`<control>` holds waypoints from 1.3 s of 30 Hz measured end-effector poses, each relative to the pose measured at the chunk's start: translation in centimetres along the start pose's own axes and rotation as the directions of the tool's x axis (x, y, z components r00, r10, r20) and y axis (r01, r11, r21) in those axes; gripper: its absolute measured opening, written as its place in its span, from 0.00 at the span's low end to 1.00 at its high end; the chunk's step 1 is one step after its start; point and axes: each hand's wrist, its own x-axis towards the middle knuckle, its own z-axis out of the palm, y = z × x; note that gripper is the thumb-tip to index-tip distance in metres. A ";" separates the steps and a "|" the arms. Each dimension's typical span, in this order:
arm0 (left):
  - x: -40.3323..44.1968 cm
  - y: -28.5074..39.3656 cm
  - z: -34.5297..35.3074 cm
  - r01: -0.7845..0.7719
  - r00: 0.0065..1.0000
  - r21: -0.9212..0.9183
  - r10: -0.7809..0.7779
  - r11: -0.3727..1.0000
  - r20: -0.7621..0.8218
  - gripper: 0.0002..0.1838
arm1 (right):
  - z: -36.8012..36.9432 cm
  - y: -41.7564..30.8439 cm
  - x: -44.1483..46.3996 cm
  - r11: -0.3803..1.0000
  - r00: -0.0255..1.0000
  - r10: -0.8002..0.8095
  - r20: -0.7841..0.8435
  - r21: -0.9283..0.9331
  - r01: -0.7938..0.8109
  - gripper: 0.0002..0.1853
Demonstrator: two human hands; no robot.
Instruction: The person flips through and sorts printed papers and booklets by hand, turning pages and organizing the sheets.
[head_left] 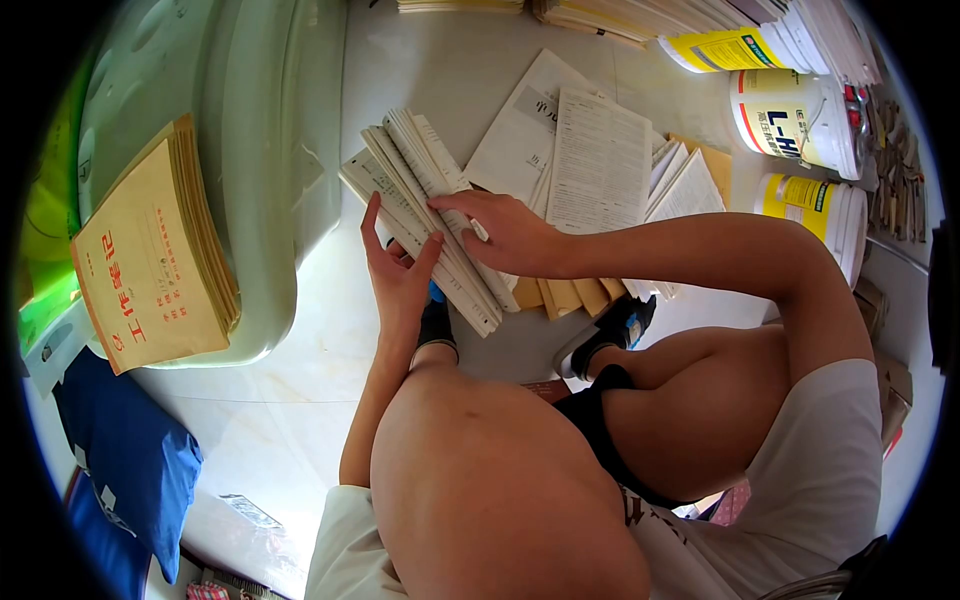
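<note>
A thick bundle of folded printed papers [392,172] is held at a slant above the floor, its folded edges and loose ends fanned slightly. My left hand [400,275] grips it from the lower left, the thumb on top and some fingers hidden beneath. On the right side, my right hand [510,232] is closed on the same bundle, the index finger laid across the folds. Just behind the right hand lie a printed sheet [600,155] and a larger white paper [515,130], with brown envelopes [565,297] partly under them.
A stack of brown envelopes with red print [150,255] sits on a pale green plastic surface [255,150] at left. White-and-yellow buckets [790,120] stand at right. More paper stacks [640,15] line the back. A blue bag [130,450] lies lower left.
</note>
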 end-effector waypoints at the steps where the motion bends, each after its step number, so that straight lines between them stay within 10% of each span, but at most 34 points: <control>1: 0.0 0.0 0.0 0.001 1.000 0.000 -0.001 1.000 0.000 0.50 | 0.0 -0.2 0.0 1.000 1.000 0.001 0.000 0.000 -0.001 0.31; 25: 0.4 -0.9 -0.3 -0.018 1.000 0.017 0.018 1.000 0.020 0.50 | 0.2 -0.6 0.4 0.978 0.980 0.198 0.020 0.059 -0.199 0.45; 33: 1.5 -3.4 -1.1 -0.163 0.986 0.398 0.165 0.903 0.030 0.24 | 0.8 0.8 1.0 0.974 0.975 0.217 -0.046 0.069 -0.214 0.30; 39: 2.5 -2.2 -1.9 -0.185 0.982 0.390 0.150 0.902 0.118 0.23 | -3.8 0.7 0.5 0.965 0.975 0.218 -0.051 0.157 -0.208 0.24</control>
